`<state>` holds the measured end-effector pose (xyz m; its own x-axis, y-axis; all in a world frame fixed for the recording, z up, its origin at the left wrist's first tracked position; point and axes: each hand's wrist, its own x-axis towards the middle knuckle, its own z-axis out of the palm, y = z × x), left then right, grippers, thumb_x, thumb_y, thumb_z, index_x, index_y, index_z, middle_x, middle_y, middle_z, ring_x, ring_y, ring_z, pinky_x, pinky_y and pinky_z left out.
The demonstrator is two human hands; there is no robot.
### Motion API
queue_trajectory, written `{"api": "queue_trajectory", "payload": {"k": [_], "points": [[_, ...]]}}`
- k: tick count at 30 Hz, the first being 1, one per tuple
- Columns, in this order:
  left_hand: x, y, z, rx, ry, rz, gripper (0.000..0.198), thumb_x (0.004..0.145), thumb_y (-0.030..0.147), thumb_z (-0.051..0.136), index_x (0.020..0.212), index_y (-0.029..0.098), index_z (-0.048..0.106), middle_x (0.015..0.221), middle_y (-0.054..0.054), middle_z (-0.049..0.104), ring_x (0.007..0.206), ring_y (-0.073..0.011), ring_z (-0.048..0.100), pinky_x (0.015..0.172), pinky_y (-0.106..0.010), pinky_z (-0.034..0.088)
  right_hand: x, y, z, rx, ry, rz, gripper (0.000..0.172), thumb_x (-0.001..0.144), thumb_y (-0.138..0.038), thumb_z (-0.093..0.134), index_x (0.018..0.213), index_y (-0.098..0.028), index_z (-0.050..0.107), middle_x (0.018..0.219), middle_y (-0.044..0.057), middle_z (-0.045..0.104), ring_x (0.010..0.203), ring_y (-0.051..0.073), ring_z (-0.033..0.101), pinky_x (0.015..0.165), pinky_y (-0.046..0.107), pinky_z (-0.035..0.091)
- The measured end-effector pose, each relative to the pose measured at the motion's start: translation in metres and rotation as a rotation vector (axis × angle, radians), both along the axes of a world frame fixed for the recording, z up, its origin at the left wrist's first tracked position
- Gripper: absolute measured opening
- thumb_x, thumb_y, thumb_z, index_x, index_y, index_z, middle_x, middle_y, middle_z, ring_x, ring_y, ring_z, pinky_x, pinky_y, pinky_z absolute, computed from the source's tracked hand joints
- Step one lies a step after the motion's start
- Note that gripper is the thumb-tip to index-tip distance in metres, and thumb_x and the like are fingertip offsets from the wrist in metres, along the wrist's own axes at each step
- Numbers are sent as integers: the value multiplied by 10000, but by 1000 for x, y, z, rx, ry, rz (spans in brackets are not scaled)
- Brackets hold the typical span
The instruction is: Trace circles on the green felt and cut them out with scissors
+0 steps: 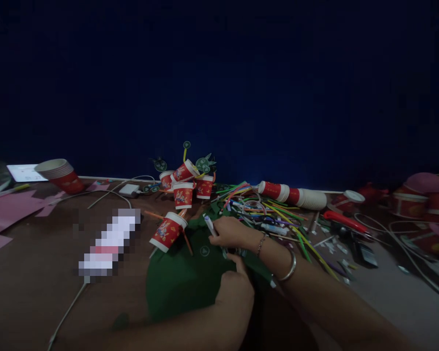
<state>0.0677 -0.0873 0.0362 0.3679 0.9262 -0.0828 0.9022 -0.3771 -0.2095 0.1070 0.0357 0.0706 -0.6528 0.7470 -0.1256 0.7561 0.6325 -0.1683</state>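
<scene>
My right hand (225,231), with a chain bracelet and a silver bangle at the wrist, is closed around a white marker (209,225) that slants up to the left. Just below it, my left hand (236,287) is bent inward with its index finger reaching forward. That fingertip meets a small dark piece with light marks, which is mostly hidden. Both hands are over a sheet of dark green paper (186,278) that bears a small pale round drawing (204,251). A tilted red paper cup (168,231) with pipe-cleaner limbs stands at the sheet's upper left edge.
More red cup figures (183,195) with green cut-outs stand behind. Colourful pipe cleaners (256,204) lie heaped at the right, near stacked cups (292,194), a red-handled tool (346,222) and paper scraps. Pink paper (10,209), a cup stack (60,175) and a cabled, blurred-out device (109,243) are leftward.
</scene>
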Motion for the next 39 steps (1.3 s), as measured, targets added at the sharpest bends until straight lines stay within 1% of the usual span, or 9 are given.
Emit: {"api": "queue_trajectory", "payload": {"k": [2, 8, 14, 19, 22, 27, 31, 36, 39], "points": [[0, 0, 0, 9, 5, 3, 417, 731, 32, 535, 1143, -16, 576, 948, -293, 634, 532, -158, 628, 465, -210, 453, 2, 2, -2, 2, 10, -12, 271, 760, -343, 497, 791, -143, 676, 791, 111, 699, 723, 223, 640, 565, 246, 388], [0, -1, -2, 21, -34, 41, 408, 745, 23, 513, 1145, -33, 571, 713, -210, 646, 534, -181, 626, 490, -233, 462, 6, 6, -4, -29, 34, -60, 286, 755, -363, 494, 783, -149, 682, 782, 103, 694, 708, 209, 626, 560, 241, 377], [-2, -1, -17, 102, -45, 29, 461, 746, 76, 533, 1200, -3, 535, 902, -267, 626, 542, -168, 615, 480, -247, 457, 12, 11, -4, -26, 58, -116, 301, 754, -365, 494, 792, -137, 686, 782, 113, 687, 697, 207, 617, 543, 241, 362], [-2, 0, -10, 45, 49, -14, 360, 744, 52, 510, 1081, 25, 632, 1048, -316, 579, 535, -164, 625, 456, -237, 455, 21, 17, -10, -56, 94, -160, 301, 753, -382, 506, 758, -139, 684, 743, 95, 681, 648, 186, 605, 503, 232, 333], [-2, 0, -8, 64, 77, -1, 410, 726, 28, 496, 1120, 23, 607, 1034, -304, 587, 507, -146, 616, 437, -217, 446, 26, 17, -16, -60, 121, -209, 314, 773, -384, 494, 761, -133, 682, 727, 91, 673, 651, 177, 593, 534, 234, 343], [-2, 1, -15, 147, 90, 21, 459, 707, 5, 474, 1157, -8, 567, 949, -262, 624, 467, -127, 596, 417, -201, 443, 35, 12, -27, -11, 282, -263, 272, 796, -358, 488, 725, -149, 648, 707, 57, 654, 657, 160, 574, 587, 230, 356], [-4, 2, -15, 133, 85, 51, 474, 713, 3, 471, 1181, -25, 537, 770, -185, 636, 460, -137, 596, 425, -197, 446, 42, 4, -32, 26, 418, -355, 221, 794, -312, 490, 671, -163, 598, 651, 26, 615, 628, 141, 539, 601, 226, 350], [-8, 4, -5, 100, 118, 4, 486, 712, -31, 450, 1192, -24, 528, 789, -192, 635, 481, -150, 620, 443, -204, 471, 51, -7, -39, 25, 585, -457, 200, 769, -286, 506, 597, -184, 496, 568, -24, 511, 556, 111, 454, 542, 211, 315], [-9, 6, 4, 60, 144, -17, 490, 714, -46, 430, 1193, -21, 528, 946, -252, 622, 494, -148, 635, 440, -202, 486, 56, -15, -45, 22, 720, -501, 216, 773, -293, 493, 587, -197, 439, 558, -40, 452, 545, 108, 417, 531, 207, 312]]}}
